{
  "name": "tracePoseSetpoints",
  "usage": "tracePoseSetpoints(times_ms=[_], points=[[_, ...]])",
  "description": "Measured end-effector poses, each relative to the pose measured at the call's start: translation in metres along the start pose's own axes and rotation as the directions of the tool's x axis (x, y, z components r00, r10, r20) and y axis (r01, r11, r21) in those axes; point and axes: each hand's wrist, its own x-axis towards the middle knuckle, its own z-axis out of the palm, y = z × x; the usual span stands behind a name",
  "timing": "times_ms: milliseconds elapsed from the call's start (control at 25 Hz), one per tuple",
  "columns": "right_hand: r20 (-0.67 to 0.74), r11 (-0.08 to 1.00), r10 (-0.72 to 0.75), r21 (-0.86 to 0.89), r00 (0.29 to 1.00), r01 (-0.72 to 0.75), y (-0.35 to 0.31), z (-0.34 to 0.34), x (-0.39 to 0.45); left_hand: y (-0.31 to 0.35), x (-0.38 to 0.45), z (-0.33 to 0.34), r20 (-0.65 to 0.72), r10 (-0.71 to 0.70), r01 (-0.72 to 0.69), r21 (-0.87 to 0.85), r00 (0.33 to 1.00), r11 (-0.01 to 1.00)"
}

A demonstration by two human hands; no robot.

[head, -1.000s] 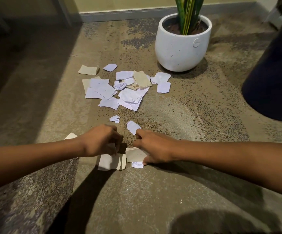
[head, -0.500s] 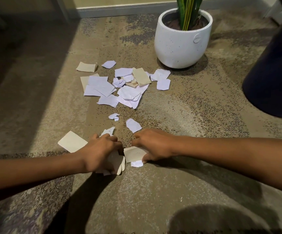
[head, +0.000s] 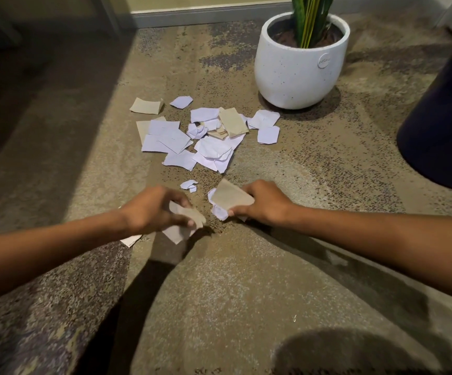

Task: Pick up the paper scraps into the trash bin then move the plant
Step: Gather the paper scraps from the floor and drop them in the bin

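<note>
Torn white and tan paper scraps (head: 205, 136) lie in a loose pile on the carpet, just in front of a white pot with a green plant (head: 300, 66). My left hand (head: 154, 209) grips a few scraps (head: 184, 220) lifted off the floor. My right hand (head: 262, 201) holds a tan scrap (head: 230, 196) with some white bits under it. A dark, rounded bin (head: 441, 125) stands at the right edge, only partly in view.
Two tiny white bits (head: 189, 184) lie between my hands and the pile. One pale scrap (head: 130, 240) pokes out from under my left forearm. A baseboard (head: 192, 14) runs along the far wall. A dark patch of carpet (head: 43, 320) fills the lower left.
Both hands have closed on scraps and lifted them off the carpet; the right hand's tan piece is now tilted up. The view has shifted slightly closer.
</note>
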Motion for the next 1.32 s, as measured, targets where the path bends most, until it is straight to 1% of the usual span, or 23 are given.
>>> tracePoseSetpoints(times_ms=[80, 120, 160, 240, 320, 440, 480, 560, 640, 720, 840, 1000, 1120, 1200, 1320], points=[[-0.052, 0.999, 0.037, 0.013, 0.998, -0.036, 0.001, -0.007, 0.007, -0.004, 0.006, -0.012, -0.073, -0.142, 0.122, -0.233, 0.987, 0.965], [-0.074, 0.999, 0.041, 0.017, 0.996, -0.04, 0.001, -0.01, 0.011, -0.006, 0.008, -0.017, -0.073, -0.2, 0.166, -0.32, 0.977, 0.933], [-0.091, 0.999, 0.042, 0.019, 0.995, -0.04, -0.001, -0.013, 0.014, -0.01, 0.009, -0.021, -0.053, -0.243, 0.205, -0.38, 0.969, 0.902], [-0.087, 1.0, 0.028, 0.015, 0.996, -0.027, -0.005, -0.014, 0.018, -0.014, 0.009, -0.022, 0.008, -0.292, 0.266, -0.434, 0.957, 0.861], [-0.016, 0.999, -0.024, -0.036, 1.0, 0.024, -0.011, -0.012, 0.021, -0.016, 0.008, -0.018, 0.048, -0.305, 0.296, -0.422, 0.951, 0.857], [0.08, 0.979, -0.142, -0.134, 0.987, 0.151, -0.02, -0.007, 0.028, -0.01, 0.008, -0.01, 0.087, -0.289, 0.301, -0.345, 0.953, 0.889], [0.108, 0.959, -0.186, -0.195, 0.977, 0.204, -0.023, -0.006, 0.031, -0.007, 0.009, -0.008, 0.092, -0.288, 0.302, -0.316, 0.953, 0.899], [0.192, 0.902, -0.238, -0.321, 0.952, 0.29, -0.027, -0.005, 0.037, -0.001, 0.011, -0.003, 0.081, -0.288, 0.299, -0.261, 0.954, 0.918], [0.205, 0.884, -0.258, -0.344, 0.944, 0.316, -0.03, -0.002, 0.041, 0.003, 0.013, -0.001, 0.06, -0.278, 0.284, -0.238, 0.959, 0.929], [0.146, 0.917, -0.251, -0.281, 0.957, 0.284, -0.029, 0.0, 0.042, 0.004, 0.014, -0.004, 0.026, -0.269, 0.267, -0.235, 0.963, 0.935], [0.051, 0.981, -0.172, -0.083, 0.984, 0.176, -0.026, -0.004, 0.037, 0.004, 0.016, -0.011, -0.008, -0.265, 0.254, -0.255, 0.964, 0.933], [-0.048, 0.99, -0.046, 0.133, 0.998, 0.052, -0.021, -0.019, 0.029, 0.007, 0.017, -0.017, -0.074, -0.253, 0.226, -0.263, 0.964, 0.938], [-0.111, 0.982, -0.022, 0.184, 0.994, 0.042, -0.019, -0.036, 0.02, 0.016, 0.021, -0.022, -0.122, -0.226, 0.186, -0.276, 0.966, 0.943], [-0.175, 0.97, -0.008, 0.237, 0.985, 0.05, -0.019, -0.053, 0.012, 0.031, 0.025, -0.027, -0.174, -0.175, 0.126, -0.262, 0.969, 0.957], [-0.289, 0.96, -0.008, 0.267, 0.957, 0.089, -0.022, -0.089, -0.002, 0.064, 0.03, -0.039, -0.328, -0.092, -0.001, -0.272, 0.94, 0.962]])
